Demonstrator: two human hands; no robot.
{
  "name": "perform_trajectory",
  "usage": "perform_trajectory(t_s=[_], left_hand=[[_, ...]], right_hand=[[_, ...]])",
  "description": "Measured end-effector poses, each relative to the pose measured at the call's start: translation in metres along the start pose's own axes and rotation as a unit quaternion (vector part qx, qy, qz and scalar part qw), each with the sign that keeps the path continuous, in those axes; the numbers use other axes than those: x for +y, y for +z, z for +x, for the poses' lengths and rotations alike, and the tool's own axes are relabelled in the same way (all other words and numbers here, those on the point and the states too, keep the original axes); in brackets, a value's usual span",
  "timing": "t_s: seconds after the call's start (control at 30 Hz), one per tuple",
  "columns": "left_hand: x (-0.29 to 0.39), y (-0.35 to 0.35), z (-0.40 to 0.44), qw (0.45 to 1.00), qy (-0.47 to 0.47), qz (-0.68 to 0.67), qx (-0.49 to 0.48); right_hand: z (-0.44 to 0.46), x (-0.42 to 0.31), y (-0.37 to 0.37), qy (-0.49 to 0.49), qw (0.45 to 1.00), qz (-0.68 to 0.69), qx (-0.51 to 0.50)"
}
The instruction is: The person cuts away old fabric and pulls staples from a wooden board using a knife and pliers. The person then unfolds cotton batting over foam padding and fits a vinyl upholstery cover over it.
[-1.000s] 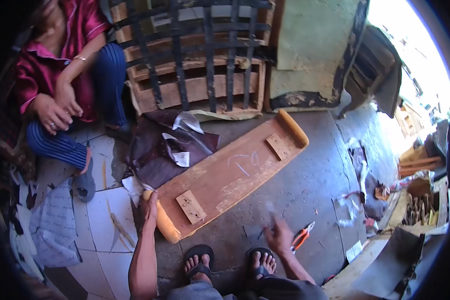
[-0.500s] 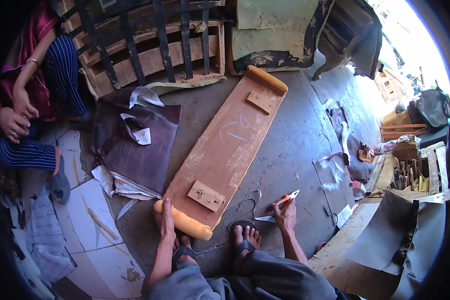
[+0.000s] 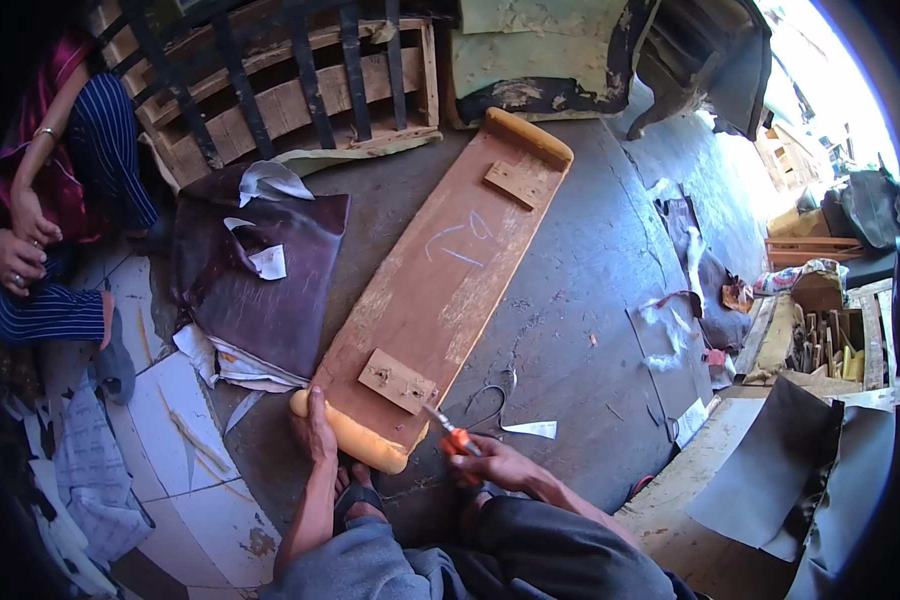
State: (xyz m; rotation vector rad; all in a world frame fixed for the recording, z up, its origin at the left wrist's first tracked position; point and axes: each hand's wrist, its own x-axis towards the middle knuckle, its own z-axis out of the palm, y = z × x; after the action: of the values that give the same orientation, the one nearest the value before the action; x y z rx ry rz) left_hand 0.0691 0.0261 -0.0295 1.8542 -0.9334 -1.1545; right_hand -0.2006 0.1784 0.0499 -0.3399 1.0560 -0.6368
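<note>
A long wooden board [image 3: 425, 270] lies slanted on the floor, with chalk marks on its face and yellow foam rolls [image 3: 345, 435] along both ends. My left hand [image 3: 318, 432] grips its near padded end, thumb on top and fingers hidden underneath. In my right hand [image 3: 492, 463] are orange-handled pliers [image 3: 458, 440], their metal tip at the right end of the near wood block [image 3: 397, 381]. Whether the tip touches the block I cannot tell. A second wood block [image 3: 515, 185] is fixed near the far end.
Dark maroon upholstery [image 3: 270, 270] lies left of the board. Beyond it is a webbed wooden frame [image 3: 290, 90]. A person's hands [image 3: 25, 245] rest at far left. Scrap strips [image 3: 530, 429], a crate of wood pieces [image 3: 830, 340] and grey sheet material [image 3: 770, 480] are at right.
My right hand has moved left with the pliers, from beside the board to its near block. The board's near end and my left hand have shifted slightly left in view.
</note>
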Motion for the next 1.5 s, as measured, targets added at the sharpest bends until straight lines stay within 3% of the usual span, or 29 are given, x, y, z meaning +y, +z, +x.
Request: perform_trajectory(t_s=[0.17, 0.23, 0.27, 0.3, 0.33, 0.37, 0.4, 0.43, 0.53, 0.57, 0.6, 0.63, 0.7, 0.77, 0.9, 0.93, 0.97, 1.0, 1.03, 1.1, 1.13, 1.17, 1.2, 1.23, 1.27, 1.3, 1.37, 1.43, 1.5], left_hand=[[0.0, -0.004, 0.002, 1.0, 0.014, 0.014, 0.007], [-0.002, -0.005, 0.003, 1.0, 0.001, 0.013, -0.026], [-0.004, -0.004, 0.004, 1.0, 0.001, 0.014, -0.027], [-0.007, -0.004, 0.003, 1.0, 0.0, 0.014, -0.02], [-0.006, -0.003, 0.002, 1.0, 0.0, 0.013, -0.014], [-0.005, -0.004, 0.0, 1.0, -0.002, 0.015, -0.015], [-0.003, -0.004, -0.001, 1.0, 0.004, 0.009, -0.006], [0.0, -0.001, 0.0, 1.0, 0.012, 0.0, 0.003], [-0.005, -0.002, 0.002, 0.999, 0.014, 0.026, 0.014], [-0.007, -0.004, 0.004, 0.999, 0.016, 0.027, 0.016], [-0.007, -0.002, 0.004, 0.999, 0.02, 0.024, 0.019], [-0.008, 0.0, 0.004, 0.999, 0.022, 0.021, 0.02], [-0.007, 0.0, 0.002, 1.0, 0.016, 0.02, 0.016], [-0.013, 0.0, 0.005, 1.0, 0.014, 0.019, 0.015], [-0.013, -0.004, 0.007, 1.0, 0.018, 0.022, -0.009], [-0.004, -0.005, 0.003, 0.999, 0.007, 0.042, -0.023], [-0.003, -0.005, 0.004, 0.999, 0.007, 0.042, -0.022], [-0.004, -0.007, 0.003, 0.999, 0.011, 0.038, -0.027], [-0.004, -0.005, 0.003, 0.999, 0.016, 0.031, -0.035], [0.002, -0.002, 0.002, 0.999, 0.015, 0.039, -0.028], [0.003, -0.005, -0.001, 0.998, 0.013, 0.052, -0.019], [0.003, -0.006, -0.003, 0.998, 0.013, 0.055, -0.021], [0.004, -0.004, -0.003, 0.999, 0.018, 0.03, -0.012], [0.004, 0.0, -0.003, 1.0, 0.023, 0.003, -0.004], [0.004, 0.001, -0.002, 1.0, 0.024, 0.0, -0.005], [0.001, 0.0, -0.002, 1.0, 0.016, 0.002, 0.0], [0.0, 0.0, -0.002, 1.0, 0.009, 0.005, 0.006], [0.003, -0.001, -0.002, 1.0, 0.012, -0.003, -0.005], [0.007, 0.0, -0.004, 1.0, 0.014, -0.018, -0.013]], right_hand=[[0.021, 0.01, 0.017, 0.007, 0.982, 0.188, 0.024], [0.024, 0.009, 0.01, 0.068, 0.981, 0.174, 0.052], [0.03, 0.005, 0.002, 0.119, 0.987, -0.038, 0.1], [0.029, 0.008, 0.002, 0.121, 0.987, -0.038, 0.1], [0.028, 0.013, 0.003, -0.03, 0.923, -0.32, 0.212], [0.026, 0.017, 0.003, -0.176, 0.75, -0.563, 0.3], [0.031, 0.021, -0.007, -0.282, 0.693, -0.583, 0.315], [0.031, 0.023, -0.012, -0.282, 0.691, -0.585, 0.318], [0.026, 0.008, -0.012, -0.209, 0.773, -0.541, 0.256], [0.026, -0.001, -0.012, -0.211, 0.774, -0.541, 0.255], [0.029, -0.014, -0.014, -0.11, 0.845, -0.494, 0.174], [0.029, -0.02, -0.016, -0.003, 0.896, -0.436, 0.089], [0.038, -0.022, -0.024, 0.031, 0.957, -0.29, 0.016], [0.043, -0.03, -0.015, 0.056, 0.998, -0.028, 0.024], [0.052, -0.035, -0.02, 0.093, 0.996, -0.003, -0.003], [0.043, -0.046, -0.002, 0.056, 0.963, -0.259, 0.05], [0.039, -0.053, 0.008, 0.015, 0.862, -0.497, 0.101], [0.048, -0.009, -0.001, -0.189, 0.742, -0.611, 0.202], [0.049, -0.001, -0.003, -0.187, 0.742, -0.611, 0.205], [0.048, -0.003, -0.003, -0.299, 0.712, -0.592, 0.23], [0.043, -0.007, -0.002, -0.228, 0.772, -0.559, 0.199], [0.039, -0.014, -0.002, -0.227, 0.774, -0.556, 0.2], [0.035, -0.031, -0.002, -0.074, 0.886, -0.435, 0.141], [0.031, -0.041, -0.005, 0.083, 0.95, -0.292, 0.073], [0.038, -0.019, -0.017, 0.005, 0.986, -0.159, 0.039], [0.034, -0.025, -0.013, 0.006, 0.986, -0.16, 0.04], [0.026, -0.043, 0.0, 0.046, 0.989, 0.122, 0.063], [0.037, -0.035, -0.008, 0.054, 0.989, 0.129, 0.056], [0.046, -0.029, -0.007, 0.088, 0.956, -0.245, 0.134]])
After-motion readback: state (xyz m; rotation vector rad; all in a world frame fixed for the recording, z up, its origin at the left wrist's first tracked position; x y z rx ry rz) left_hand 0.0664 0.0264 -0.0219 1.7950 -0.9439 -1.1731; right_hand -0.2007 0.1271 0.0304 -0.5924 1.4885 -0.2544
